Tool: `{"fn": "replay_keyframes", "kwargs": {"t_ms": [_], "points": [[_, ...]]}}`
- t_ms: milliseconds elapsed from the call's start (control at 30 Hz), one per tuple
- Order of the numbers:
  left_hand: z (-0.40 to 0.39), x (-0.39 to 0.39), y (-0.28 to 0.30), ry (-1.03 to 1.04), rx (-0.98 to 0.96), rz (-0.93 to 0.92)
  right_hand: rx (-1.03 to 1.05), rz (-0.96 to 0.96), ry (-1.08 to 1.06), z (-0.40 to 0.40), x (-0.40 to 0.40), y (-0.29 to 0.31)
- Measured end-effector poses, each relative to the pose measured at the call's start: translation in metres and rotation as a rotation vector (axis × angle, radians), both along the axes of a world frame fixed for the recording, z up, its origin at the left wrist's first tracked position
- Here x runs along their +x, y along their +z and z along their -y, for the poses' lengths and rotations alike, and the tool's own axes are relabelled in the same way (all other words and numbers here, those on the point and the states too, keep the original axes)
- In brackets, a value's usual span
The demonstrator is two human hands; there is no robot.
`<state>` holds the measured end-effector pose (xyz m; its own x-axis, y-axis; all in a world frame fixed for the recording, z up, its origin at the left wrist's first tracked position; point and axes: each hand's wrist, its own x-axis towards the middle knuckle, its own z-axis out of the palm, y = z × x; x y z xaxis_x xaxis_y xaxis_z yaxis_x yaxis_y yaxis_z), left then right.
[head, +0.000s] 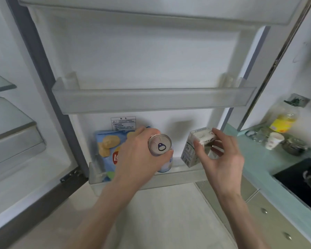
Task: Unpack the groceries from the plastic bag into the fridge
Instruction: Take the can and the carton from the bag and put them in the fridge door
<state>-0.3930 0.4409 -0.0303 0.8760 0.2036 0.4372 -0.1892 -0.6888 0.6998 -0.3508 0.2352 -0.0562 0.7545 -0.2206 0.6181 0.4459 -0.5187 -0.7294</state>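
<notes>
The fridge door stands open in front of me. Its lowest door shelf [178, 177] holds a blue bag of crisps [106, 148] at the left. My left hand [136, 159] grips a silver-topped drink can [160, 143] upright over that shelf, just right of the crisps. My right hand [221, 159] pinches a small white milk carton [192, 150] by its top edges, tilted, at the shelf's right end. The plastic bag is out of view.
Two more door shelves, a middle door shelf [151, 99] and an upper door shelf [151, 13], hang above. Glass shelves [0, 83] and a drawer [13, 141] of the fridge interior lie at left. A teal counter [255, 159] at right carries an oil bottle [284, 119], a paper cup [274, 141] and a black hob [302, 184].
</notes>
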Motion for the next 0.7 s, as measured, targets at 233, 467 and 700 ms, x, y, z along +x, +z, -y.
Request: {"fn": "replay_keyframes", "kwargs": {"t_ms": [233,467,700], "points": [[0.002,0.031,-0.007,-0.011,0.052,-0.072,0.007,-0.039,0.002,-0.011,0.022,-0.022],[0.010,0.047,-0.017,-0.058,0.099,-0.138,0.008,-0.076,-0.016,-0.015,0.032,-0.047],[0.028,0.060,-0.030,-0.077,0.143,-0.203,-0.030,-0.076,-0.079,-0.008,0.037,-0.062]]}}
